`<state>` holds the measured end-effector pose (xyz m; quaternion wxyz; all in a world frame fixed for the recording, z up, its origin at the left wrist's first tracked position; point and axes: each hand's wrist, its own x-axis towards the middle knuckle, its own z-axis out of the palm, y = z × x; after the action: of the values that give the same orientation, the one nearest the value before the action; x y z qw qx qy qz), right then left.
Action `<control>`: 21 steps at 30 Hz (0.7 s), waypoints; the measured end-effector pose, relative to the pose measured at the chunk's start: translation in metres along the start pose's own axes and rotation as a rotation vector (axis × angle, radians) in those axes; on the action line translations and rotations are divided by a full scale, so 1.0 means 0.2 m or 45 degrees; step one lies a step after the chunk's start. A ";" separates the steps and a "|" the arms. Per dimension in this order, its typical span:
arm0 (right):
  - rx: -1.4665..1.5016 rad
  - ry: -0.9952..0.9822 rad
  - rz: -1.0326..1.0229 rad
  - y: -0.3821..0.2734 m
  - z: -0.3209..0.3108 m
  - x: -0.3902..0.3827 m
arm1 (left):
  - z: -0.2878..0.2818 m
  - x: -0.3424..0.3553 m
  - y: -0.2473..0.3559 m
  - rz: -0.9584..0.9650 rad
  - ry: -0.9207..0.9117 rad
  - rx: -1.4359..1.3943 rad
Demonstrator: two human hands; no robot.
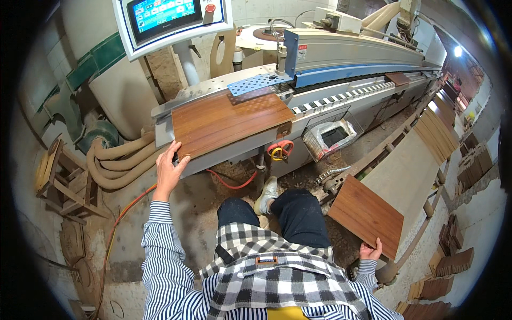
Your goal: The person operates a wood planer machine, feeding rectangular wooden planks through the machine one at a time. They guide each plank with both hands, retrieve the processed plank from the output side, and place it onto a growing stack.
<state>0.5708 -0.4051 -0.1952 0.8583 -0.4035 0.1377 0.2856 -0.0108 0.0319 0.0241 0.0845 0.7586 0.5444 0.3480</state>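
A brown wood-grain panel (pixel 229 120) lies flat on the machine's infeed table, its far right part under a blue perforated plate (pixel 258 82). At its near left corner is my left hand (pixel 169 169), thumb and fingers spread and touching the panel's edges. Down on the right, a second wood-grain panel (pixel 368 213) rests at an angle on a low support, one end sticking out toward me. My right hand (pixel 372 249) grips its near edge, with some fingers hidden beneath the panel.
A control screen (pixel 164 16) stands at the upper left. The machine's long track (pixel 346 98) runs to the far right. Below it hang orange and yellow scissors (pixel 280 150) and a wire basket (pixel 332 136). Thick hoses (pixel 120 160) lie at left; stacked panels (pixel 434 133) line the right.
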 end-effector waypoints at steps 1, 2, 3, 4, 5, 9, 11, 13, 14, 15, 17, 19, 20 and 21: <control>0.001 0.002 0.006 -0.01 0.01 -0.01 | 0.00 0.00 0.01 0.008 0.004 0.032; 0.000 0.004 0.010 -0.02 0.05 -0.04 | 0.00 0.00 0.02 0.020 0.003 0.075; 0.001 0.028 0.027 -0.04 0.09 -0.08 | 0.02 0.01 0.03 0.031 0.002 0.117; 0.007 0.040 0.035 -0.04 0.10 -0.10 | 0.04 0.02 0.04 0.044 -0.002 0.156; 0.013 0.053 0.044 -0.05 0.10 -0.11 | 0.06 0.03 0.06 0.049 -0.012 0.160; 0.003 0.049 0.060 -0.06 0.05 -0.09 | 0.15 0.09 0.16 0.077 -0.040 0.172; 0.015 0.000 0.084 -0.06 -0.01 -0.06 | 0.21 0.13 0.21 0.112 -0.055 0.189; 0.022 0.006 0.067 -0.05 -0.05 -0.03 | 0.28 0.16 0.28 0.140 -0.050 0.195; 0.025 0.009 0.060 -0.05 -0.06 -0.02 | 0.32 0.18 0.31 0.154 -0.048 0.200; 0.021 -0.019 0.062 -0.06 -0.06 -0.02 | 0.35 0.20 0.34 0.145 -0.050 0.197; 0.012 -0.070 0.060 -0.08 -0.08 -0.02 | 0.43 0.23 0.39 0.150 -0.049 0.160; -0.008 -0.119 0.031 -0.09 -0.03 -0.04 | 0.50 0.26 0.44 0.152 -0.043 0.090; -0.016 -0.142 0.014 -0.10 -0.02 -0.06 | 0.53 0.27 0.45 0.164 -0.048 0.066; -0.054 -0.209 0.041 -0.11 -0.04 -0.06 | 0.55 0.27 0.47 0.175 -0.052 0.043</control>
<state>0.5753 -0.4273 -0.1809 0.8532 -0.3946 0.0674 0.3343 0.1378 0.0705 0.0142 0.0587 0.8025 0.4949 0.3282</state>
